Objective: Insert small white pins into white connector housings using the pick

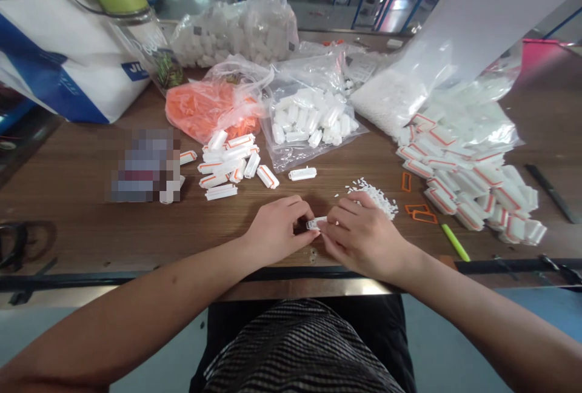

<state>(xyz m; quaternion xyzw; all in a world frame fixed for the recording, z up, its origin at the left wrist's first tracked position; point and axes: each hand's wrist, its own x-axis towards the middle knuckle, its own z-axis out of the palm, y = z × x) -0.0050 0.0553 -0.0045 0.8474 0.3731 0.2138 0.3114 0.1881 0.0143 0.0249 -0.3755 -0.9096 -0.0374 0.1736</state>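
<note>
A brown wooden table (82, 223) is seen, and it is covered with bags and piles. At the far right, a big clear bag of tiny white bits (391, 99) is laid on its side. Just in front of it, a wide pile of white pieces with orange edges (468, 181) is spread out. In the middle, an open clear bag of plain white pieces (309, 120) is found, with an orange bag (204, 108) touching it on the left. A smaller pile of white and orange pieces (227, 165) is set in front of the orange bag. A little heap of tiny white bits (375, 196) is seen just behind the right hand (364, 235). A few orange frames (422, 214) are placed near that heap.

Near the front edge of the table, a small white piece (314, 222) is held between both hands. One end is pinched by the left hand (275, 229) and the other end by the right hand. Both hands are closed tight on it. Something tiny may be pressed into it, but that part is hidden by the fingers.

This step is likely done best if the piece is held steady by the left hand and low over the table. A soft, straight push should be used, so the thin plastic is not bent.
</note>
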